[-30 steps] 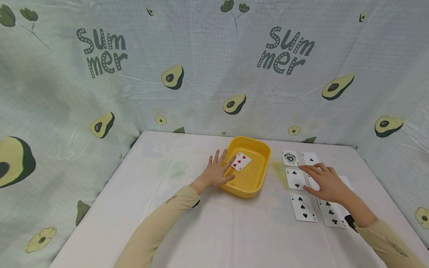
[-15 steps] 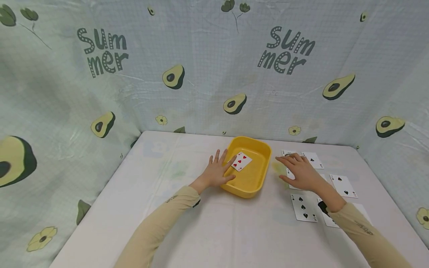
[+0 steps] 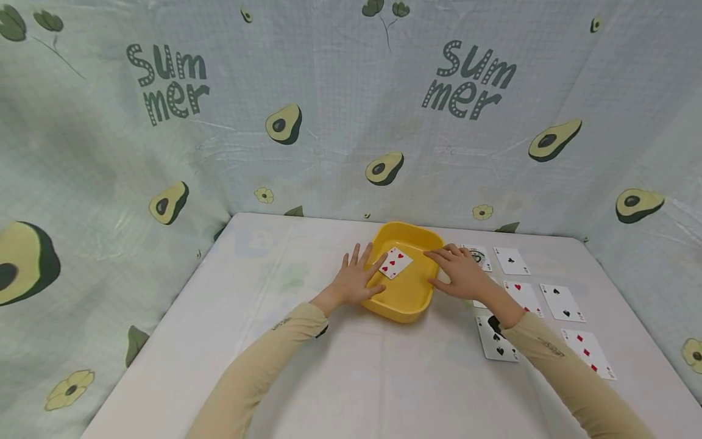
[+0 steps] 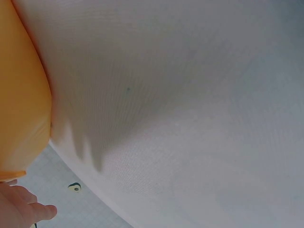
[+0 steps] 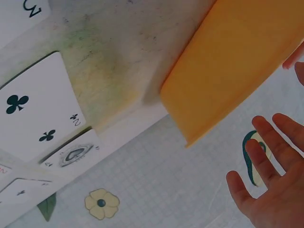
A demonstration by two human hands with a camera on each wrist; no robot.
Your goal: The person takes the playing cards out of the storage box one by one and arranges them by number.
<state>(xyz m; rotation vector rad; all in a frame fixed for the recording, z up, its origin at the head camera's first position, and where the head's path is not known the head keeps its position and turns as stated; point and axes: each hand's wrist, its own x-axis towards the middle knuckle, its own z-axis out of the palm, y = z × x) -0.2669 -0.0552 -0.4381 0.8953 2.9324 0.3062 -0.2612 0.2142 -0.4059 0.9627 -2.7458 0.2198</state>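
A yellow plastic tray [image 3: 406,305] stands on the table, with a playing card showing red hearts [image 3: 395,263] lying face up inside. My left hand [image 3: 352,283] has its fingers spread over the tray's left rim. On the opposite side, my right hand [image 3: 465,275] reaches across the right rim with fingers extended and parted. Seen from the right wrist, the tray's outer wall [image 5: 232,66] is beside the straight fingers of that hand. The left wrist view catches only part of the left hand [image 4: 21,209] below the tray wall. Neither hand holds a card.
Rows of face-up cards lie right of the tray: an ace of spades [image 3: 479,257], ace of clubs [image 3: 511,261], two of hearts [image 3: 523,297], two of spades [image 3: 562,303], three of spades [image 3: 499,349] and three of diamonds [image 3: 588,353]. The right arm covers some. Patterned cloth [image 3: 329,171] hangs behind.
My right hand has moved left from over the cards to the tray's right rim, uncovering cards on the far right. The left hand, tray and card inside have stayed put.
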